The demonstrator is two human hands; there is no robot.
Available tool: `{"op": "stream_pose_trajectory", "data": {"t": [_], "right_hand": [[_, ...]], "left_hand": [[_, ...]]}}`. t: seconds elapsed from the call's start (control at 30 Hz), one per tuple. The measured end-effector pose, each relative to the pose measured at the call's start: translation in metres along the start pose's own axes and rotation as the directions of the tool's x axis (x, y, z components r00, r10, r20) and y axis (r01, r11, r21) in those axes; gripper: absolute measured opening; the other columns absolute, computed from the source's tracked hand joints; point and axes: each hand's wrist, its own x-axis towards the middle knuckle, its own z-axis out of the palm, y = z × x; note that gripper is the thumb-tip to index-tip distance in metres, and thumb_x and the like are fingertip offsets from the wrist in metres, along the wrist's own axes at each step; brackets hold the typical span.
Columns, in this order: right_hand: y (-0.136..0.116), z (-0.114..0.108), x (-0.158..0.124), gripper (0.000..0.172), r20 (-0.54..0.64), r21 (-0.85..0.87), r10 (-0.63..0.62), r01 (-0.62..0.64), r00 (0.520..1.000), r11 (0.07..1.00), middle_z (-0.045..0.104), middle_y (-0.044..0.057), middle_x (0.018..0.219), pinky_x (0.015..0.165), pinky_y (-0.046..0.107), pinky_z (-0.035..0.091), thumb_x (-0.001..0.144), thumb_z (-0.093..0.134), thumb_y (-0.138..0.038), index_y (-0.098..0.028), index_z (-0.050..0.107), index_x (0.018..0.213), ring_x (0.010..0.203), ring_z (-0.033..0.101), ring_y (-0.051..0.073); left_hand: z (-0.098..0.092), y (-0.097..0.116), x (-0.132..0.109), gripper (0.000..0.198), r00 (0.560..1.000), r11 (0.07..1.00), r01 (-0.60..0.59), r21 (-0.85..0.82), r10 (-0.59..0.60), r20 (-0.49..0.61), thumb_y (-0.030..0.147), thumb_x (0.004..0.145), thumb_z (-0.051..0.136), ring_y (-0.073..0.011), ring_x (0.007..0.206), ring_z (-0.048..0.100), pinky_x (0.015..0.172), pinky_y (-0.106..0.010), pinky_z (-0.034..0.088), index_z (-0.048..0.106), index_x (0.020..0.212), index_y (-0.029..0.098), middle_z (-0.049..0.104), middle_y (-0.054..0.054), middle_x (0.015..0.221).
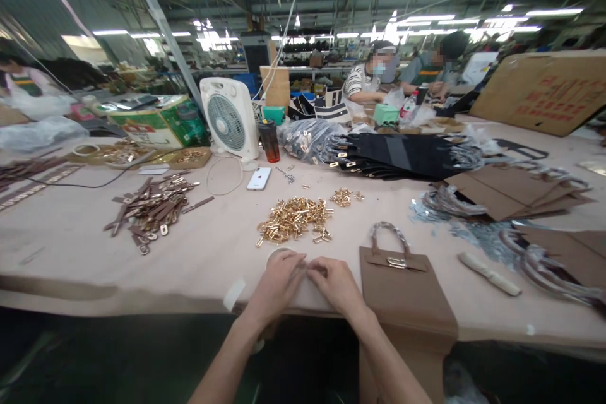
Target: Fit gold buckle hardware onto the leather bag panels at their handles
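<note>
My left hand (pixel 283 279) and my right hand (pixel 335 283) are close together over the near edge of the table, fingertips almost meeting. Both have the fingers drawn into a pinch; whatever lies between them is too small or hidden to name. A pale round rim (pixel 278 254) shows partly behind my left hand. Just beyond the hands lies a heap of small gold metal fittings (pixel 296 218), with a smaller pile of them (pixel 341 197) behind it. To the right of my right hand, a brown handbag (pixel 402 274) with a wrapped handle and metal clasp hangs over the table edge.
Brown straps with metal ends (pixel 154 205) are piled at left. A white phone (pixel 259 178), a fan (pixel 230 117) and a dark tumbler (pixel 269 142) stand behind. Black bag pieces (pixel 402 154) and brown bags (pixel 516 192) lie right. Co-workers sit across the table.
</note>
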Motion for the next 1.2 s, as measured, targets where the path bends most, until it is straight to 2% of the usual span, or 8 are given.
{"op": "stream_pose_trajectory", "data": {"t": [0.13, 0.27, 0.63, 0.8, 0.93, 1.07, 1.13, 1.2], "right_hand": [[0.004, -0.002, -0.005, 0.017, -0.004, 0.024, 0.000, 0.000, 1.000, 1.000, 0.083, 0.003, 0.096, 0.086, 0.029, 0.053, 0.091, 0.065, -0.023, -0.025, 0.082, 0.096, 0.090, 0.077, 0.021], [0.003, -0.002, -0.008, 0.014, -0.030, -0.069, -0.001, -0.001, 1.000, 0.998, 0.082, 0.003, 0.092, 0.083, 0.029, 0.052, 0.091, 0.067, -0.022, -0.026, 0.081, 0.092, 0.088, 0.076, 0.021], [0.005, 0.001, -0.013, 0.011, -0.036, -0.193, -0.099, 0.091, 0.994, 0.977, 0.072, 0.001, 0.089, 0.077, 0.026, 0.045, 0.097, 0.062, -0.019, -0.023, 0.068, 0.089, 0.084, 0.066, 0.018], [0.019, 0.017, -0.017, 0.012, -0.111, -0.278, -0.265, 0.226, 0.958, 0.934, 0.068, 0.003, 0.095, 0.077, 0.027, 0.044, 0.103, 0.054, -0.020, -0.023, 0.062, 0.095, 0.086, 0.063, 0.019], [0.019, 0.026, -0.025, 0.015, -0.043, -0.268, -0.467, 0.440, 0.883, 0.857, 0.066, 0.005, 0.094, 0.080, 0.030, 0.046, 0.102, 0.050, -0.015, -0.022, 0.061, 0.096, 0.087, 0.060, 0.020], [0.010, 0.012, -0.032, 0.014, -0.083, -0.027, -0.488, 0.488, 0.869, 0.873, 0.067, 0.004, 0.093, 0.081, 0.027, 0.048, 0.103, 0.051, -0.017, -0.023, 0.062, 0.097, 0.088, 0.062, 0.018], [0.011, -0.006, -0.035, 0.013, -0.175, 0.064, -0.417, 0.433, 0.892, 0.899, 0.067, 0.004, 0.093, 0.082, 0.027, 0.049, 0.103, 0.053, -0.021, -0.023, 0.063, 0.096, 0.089, 0.063, 0.018], [0.020, -0.029, -0.040, 0.014, -0.270, 0.114, -0.307, 0.346, 0.913, 0.931, 0.067, 0.003, 0.090, 0.081, 0.027, 0.048, 0.103, 0.056, -0.026, -0.022, 0.064, 0.092, 0.086, 0.063, 0.017]], "left_hand": [[0.004, -0.004, 0.008, 0.024, 0.993, 0.992, -0.106, 0.071, 0.101, 0.063, 0.028, 0.103, 0.051, -0.0270, 0.115, 0.058, 0.106, -0.046, 0.047, 0.073, 0.113, 0.026, 0.075, -0.008, 0.107], [0.005, -0.003, 0.013, 0.023, 0.989, 0.979, -0.144, 0.143, 0.136, 0.065, 0.030, 0.104, 0.052, -0.0252, 0.102, 0.058, 0.096, -0.043, 0.049, 0.074, 0.105, 0.024, 0.074, -0.007, 0.097], [0.004, -0.002, 0.011, 0.022, 0.985, 0.968, -0.164, 0.190, 0.150, 0.083, 0.026, 0.104, 0.051, -0.0250, 0.101, 0.055, 0.093, -0.040, 0.046, 0.071, 0.095, 0.023, 0.071, -0.005, 0.095], [0.003, 0.002, 0.011, 0.021, 0.995, 0.984, -0.091, 0.151, 0.085, 0.044, 0.028, 0.103, 0.052, -0.0252, 0.101, 0.056, 0.090, -0.039, 0.047, 0.070, 0.092, 0.023, 0.070, -0.005, 0.092], [0.003, 0.004, 0.012, 0.022, 0.999, 0.988, -0.045, 0.145, 0.043, 0.015, 0.027, 0.102, 0.053, -0.0258, 0.101, 0.057, 0.086, -0.038, 0.049, 0.072, 0.091, 0.023, 0.069, -0.006, 0.090], [0.006, 0.001, 0.009, 0.023, 0.995, 0.976, -0.098, 0.196, 0.096, 0.017, 0.029, 0.103, 0.053, -0.0257, 0.100, 0.057, 0.087, -0.039, 0.049, 0.076, 0.098, 0.025, 0.069, -0.006, 0.091], [0.008, -0.002, 0.007, 0.026, 0.989, 0.962, -0.146, 0.232, 0.144, 0.023, 0.028, 0.104, 0.052, -0.0258, 0.102, 0.058, 0.091, -0.040, 0.050, 0.075, 0.115, 0.028, 0.069, -0.006, 0.095], [0.010, -0.006, 0.005, 0.038, 0.986, 0.951, -0.166, 0.262, 0.168, 0.013, 0.027, 0.104, 0.052, -0.0260, 0.104, 0.058, 0.094, -0.042, 0.051, 0.064, 0.140, 0.031, 0.070, -0.006, 0.101]]}}
